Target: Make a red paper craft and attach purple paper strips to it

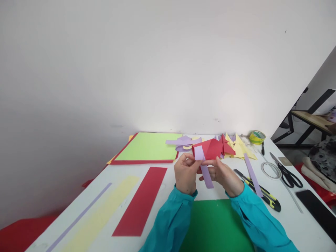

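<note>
My left hand point(186, 173) pinches a lilac paper strip point(208, 178) against a folded red paper piece point(210, 149), held above the table. The strip runs over the red paper's near left end and hangs down between my hands. On the right side, my right hand point(224, 175) supports the same red paper from below, its thumb along the lower edge and its fingers partly behind the strip. A green sheet point(217, 227) lies under my forearms. A yellow-and-black utility knife point(267, 196) and a loose lilac strip point(252, 175) lie right of my right hand.
Stacked sheets with light green point(152, 145) on top lie back left. A red strip point(141, 201) and thin lilac strip point(81, 215) lie left. Folded yellow pieces point(240, 148), green-yellow tape point(257, 137), white tape point(271, 170), scissors point(287, 173) and a black phone-like slab point(316, 208) occupy the right.
</note>
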Demonstrator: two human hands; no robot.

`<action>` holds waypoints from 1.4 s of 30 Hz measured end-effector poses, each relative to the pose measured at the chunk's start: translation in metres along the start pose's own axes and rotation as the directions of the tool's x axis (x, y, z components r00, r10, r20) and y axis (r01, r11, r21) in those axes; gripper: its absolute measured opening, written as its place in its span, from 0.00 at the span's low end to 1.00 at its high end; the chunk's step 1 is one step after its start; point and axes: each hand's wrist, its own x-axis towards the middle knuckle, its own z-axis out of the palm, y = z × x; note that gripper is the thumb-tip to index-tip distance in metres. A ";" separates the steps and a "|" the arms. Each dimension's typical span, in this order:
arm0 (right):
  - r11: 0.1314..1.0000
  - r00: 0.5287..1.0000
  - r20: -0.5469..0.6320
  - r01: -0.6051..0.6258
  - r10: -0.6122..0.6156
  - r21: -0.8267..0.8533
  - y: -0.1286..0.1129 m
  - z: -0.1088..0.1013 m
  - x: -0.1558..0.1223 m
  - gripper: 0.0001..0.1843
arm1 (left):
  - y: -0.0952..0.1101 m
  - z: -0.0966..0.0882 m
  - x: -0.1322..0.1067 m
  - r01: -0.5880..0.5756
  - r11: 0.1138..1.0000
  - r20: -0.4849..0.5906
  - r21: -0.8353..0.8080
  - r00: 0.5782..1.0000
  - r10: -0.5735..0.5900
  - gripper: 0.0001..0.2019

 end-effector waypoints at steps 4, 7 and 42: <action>0.999 0.999 -0.033 0.023 -0.025 -0.044 0.000 0.000 -0.001 0.33 | 0.000 0.002 -0.002 0.060 0.998 0.037 -0.022 0.998 -0.060 0.17; 0.997 0.998 -0.053 0.031 -0.035 -0.075 -0.001 -0.001 -0.002 0.34 | -0.001 0.002 -0.002 0.120 0.992 0.075 -0.049 0.990 -0.116 0.17; 0.986 0.977 -0.136 -0.165 0.161 -0.015 -0.001 0.002 0.001 0.35 | -0.014 -0.004 0.008 -0.096 0.995 -0.144 0.040 0.984 0.101 0.09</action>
